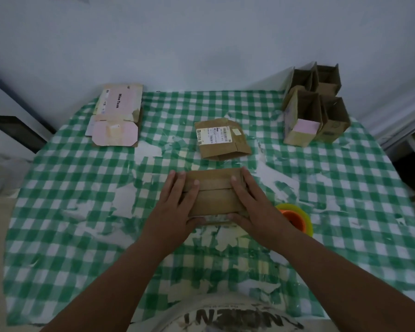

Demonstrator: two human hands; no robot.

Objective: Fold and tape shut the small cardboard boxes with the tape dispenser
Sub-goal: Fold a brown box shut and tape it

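A small brown cardboard box [213,190] stands on the green checked tablecloth [82,212] in front of me, its two top flaps folded down and meeting in a seam. My left hand [177,202] grips its left end, fingers laid over the top and thumb on the near side. My right hand [252,202] grips the right end the same way. The tape dispenser [297,218], yellow with an orange core, sits just right of my right wrist, partly hidden by it.
A flattened brown box with a shipping label [222,138] lies just beyond the held box. Flat pink-faced cartons [116,116] lie at the far left. Several open upright boxes [315,109] stand at the far right corner. A white wall runs behind the table.
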